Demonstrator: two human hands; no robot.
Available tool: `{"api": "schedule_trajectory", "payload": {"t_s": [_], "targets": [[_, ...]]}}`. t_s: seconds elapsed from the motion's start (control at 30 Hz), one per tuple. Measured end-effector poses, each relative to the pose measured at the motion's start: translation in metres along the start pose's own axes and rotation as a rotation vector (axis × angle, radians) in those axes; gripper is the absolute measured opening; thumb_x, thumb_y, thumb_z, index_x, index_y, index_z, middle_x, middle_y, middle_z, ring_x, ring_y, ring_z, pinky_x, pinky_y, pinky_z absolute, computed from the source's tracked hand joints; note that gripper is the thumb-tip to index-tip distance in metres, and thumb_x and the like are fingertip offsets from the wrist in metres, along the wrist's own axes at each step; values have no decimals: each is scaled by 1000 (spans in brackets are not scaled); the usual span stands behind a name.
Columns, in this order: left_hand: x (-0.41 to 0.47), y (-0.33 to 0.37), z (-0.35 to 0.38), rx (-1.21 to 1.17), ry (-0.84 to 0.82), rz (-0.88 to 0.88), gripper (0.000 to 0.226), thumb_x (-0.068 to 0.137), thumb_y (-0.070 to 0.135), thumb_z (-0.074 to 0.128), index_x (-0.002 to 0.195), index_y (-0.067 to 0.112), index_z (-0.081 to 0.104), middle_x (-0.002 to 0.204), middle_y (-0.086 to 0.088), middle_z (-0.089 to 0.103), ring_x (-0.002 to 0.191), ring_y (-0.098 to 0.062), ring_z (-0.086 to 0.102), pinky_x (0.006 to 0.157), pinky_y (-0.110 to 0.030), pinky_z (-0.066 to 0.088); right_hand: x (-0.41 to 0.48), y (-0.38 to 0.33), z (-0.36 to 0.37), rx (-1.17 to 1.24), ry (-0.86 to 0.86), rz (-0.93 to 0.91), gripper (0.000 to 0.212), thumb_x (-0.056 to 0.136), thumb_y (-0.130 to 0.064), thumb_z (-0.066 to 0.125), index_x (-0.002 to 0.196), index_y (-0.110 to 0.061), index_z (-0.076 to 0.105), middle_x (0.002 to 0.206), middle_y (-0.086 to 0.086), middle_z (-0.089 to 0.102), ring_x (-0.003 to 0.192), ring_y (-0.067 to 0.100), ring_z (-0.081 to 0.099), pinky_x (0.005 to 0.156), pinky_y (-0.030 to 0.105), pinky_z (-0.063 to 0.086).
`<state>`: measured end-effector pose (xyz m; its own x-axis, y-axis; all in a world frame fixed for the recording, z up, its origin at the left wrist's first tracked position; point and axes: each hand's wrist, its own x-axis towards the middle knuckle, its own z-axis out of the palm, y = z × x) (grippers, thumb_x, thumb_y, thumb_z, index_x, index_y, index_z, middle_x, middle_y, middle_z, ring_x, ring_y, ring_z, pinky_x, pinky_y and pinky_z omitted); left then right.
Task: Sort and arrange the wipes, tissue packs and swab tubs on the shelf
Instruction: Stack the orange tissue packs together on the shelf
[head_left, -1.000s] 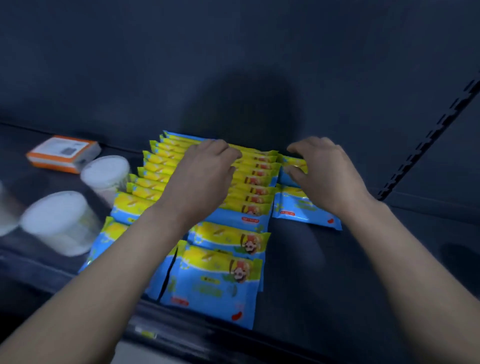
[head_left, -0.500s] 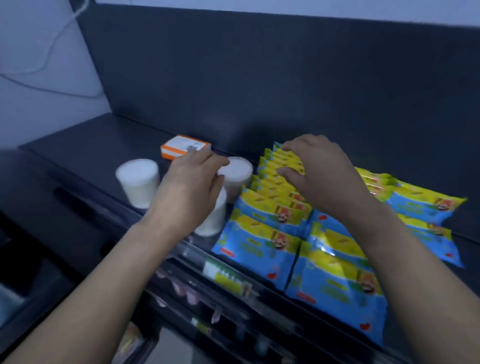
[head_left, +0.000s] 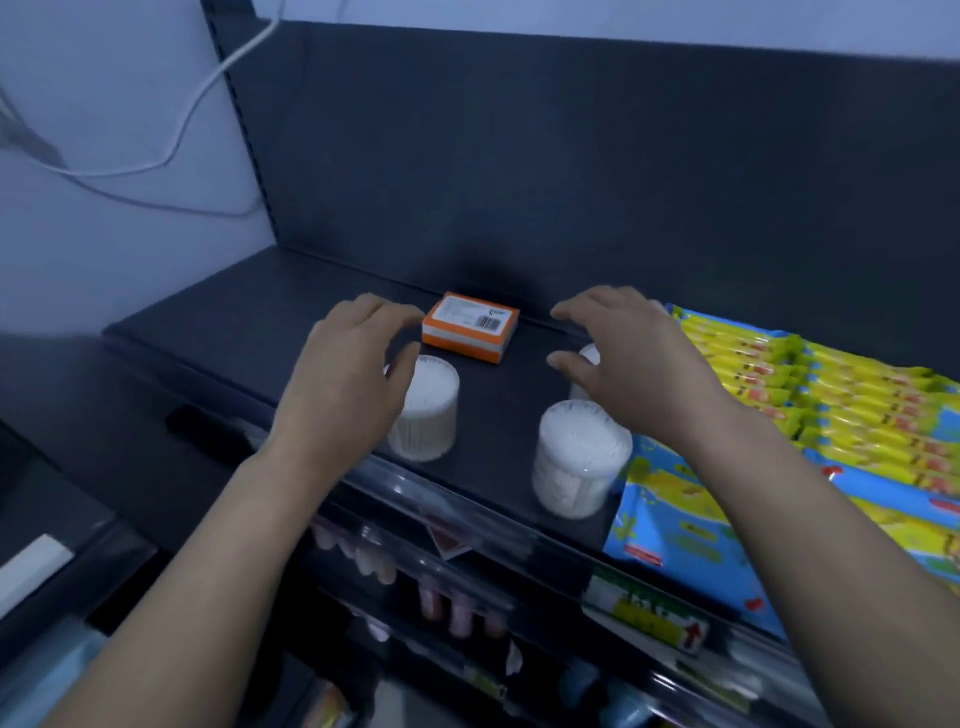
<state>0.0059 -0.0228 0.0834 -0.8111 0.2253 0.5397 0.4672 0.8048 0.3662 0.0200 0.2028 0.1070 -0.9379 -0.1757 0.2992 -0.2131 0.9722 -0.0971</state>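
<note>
On the dark metal shelf, with left hand and right hand loosely spread and empty, clasp the clear round swab tubs low, keeping them upright.

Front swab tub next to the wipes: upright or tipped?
Upright. The swab tub stands on its base on the shelf, with its round top and the swab tips facing up.

A shop: the dark metal display shelf bears a yellow-and-green price label on its front edge, with rows of identical blue-and-yellow wipe packs at its right.
</note>
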Motion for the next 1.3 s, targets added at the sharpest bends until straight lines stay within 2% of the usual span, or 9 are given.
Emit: {"api": "schedule_trajectory", "payload": {"t_s": [0.1, 0.23, 0.37, 0.57, 0.7, 0.87, 1.07, 1.17, 1.3], "targets": [[9, -8, 9, -15, -18, -11, 28, 89, 12, 56, 116, 14, 60, 110, -1, 59, 103, -19, 51, 90, -27, 35, 14, 1, 9, -12, -10, -8, 45, 90, -36, 55, 132, -20, 49, 130, 0, 52, 122, 22, 43, 99, 34, 31], [18, -15, 21, 0, -41, -24, 28, 88, 12, 57, 116, 13, 60, 110, -3, 59, 105, -21, 52, 93, -34, 40, 35, 4, 21, 23, -25, -69, 41, 90, -31, 56, 129, -19, 51, 126, 1, 55, 116, 23, 46, 98, 37, 35], [30, -27, 31, 30, -43, -54, 29, 89, 14, 56, 118, 14, 59, 112, -1, 58, 108, -19, 50, 96, -32, 38, 55, 9, 33, 50, -29, -92, 41, 89, -30, 57, 128, -19, 51, 124, 2, 56, 114, 22, 47, 97, 38, 38], [74, -46, 62, 22, -151, 26, 31, 88, 15, 59, 119, 14, 59, 111, -3, 58, 104, -22, 51, 89, -29, 37, 70, 27, 42, 30, -91, -9, 48, 89, -35, 57, 134, -23, 45, 131, -2, 51, 122, 19, 42, 99, 33, 31], [110, -59, 98, -48, -333, 69, 40, 86, 19, 62, 125, 17, 54, 122, 0, 52, 113, -19, 45, 97, -30, 34, 70, 43, 45, -2, -118, 135, 53, 86, -37, 62, 134, -21, 47, 130, 3, 53, 121, 23, 43, 101, 37, 35], [147, -72, 142, 128, -740, 170, 78, 72, 33, 75, 139, 21, 37, 143, -2, 35, 130, -23, 30, 108, -35, 23, 62, 53, 48, 48, -260, 326, 70, 78, -48, 68, 138, -22, 42, 137, 3, 47, 127, 22, 38, 105, 36, 34], [164, -92, 166, 260, -836, 261, 99, 65, 36, 79, 144, 33, 19, 152, 5, 15, 139, -24, 10, 112, -43, 10, 48, 52, 48, 137, -417, 503, 90, 66, -61, 70, 142, -25, 37, 145, 0, 39, 135, 20, 30, 109, 36, 31], [170, -97, 169, 138, -856, 245, 93, 67, 23, 78, 142, 35, 24, 149, 5, 22, 132, -24, 22, 108, -45, 25, 44, 48, 48, 146, -472, 559, 95, 67, -52, 76, 145, -30, 26, 146, -2, 31, 136, 21, 24, 109, 35, 31], [170, -97, 165, 111, -730, 306, 65, 77, 21, 64, 134, 32, 36, 134, 1, 45, 114, -26, 44, 87, -38, 40, 46, 43, 51, 86, -454, 560, 93, 72, -39, 74, 147, -25, 21, 141, 2, 33, 132, 22, 29, 104, 32, 36]]}}
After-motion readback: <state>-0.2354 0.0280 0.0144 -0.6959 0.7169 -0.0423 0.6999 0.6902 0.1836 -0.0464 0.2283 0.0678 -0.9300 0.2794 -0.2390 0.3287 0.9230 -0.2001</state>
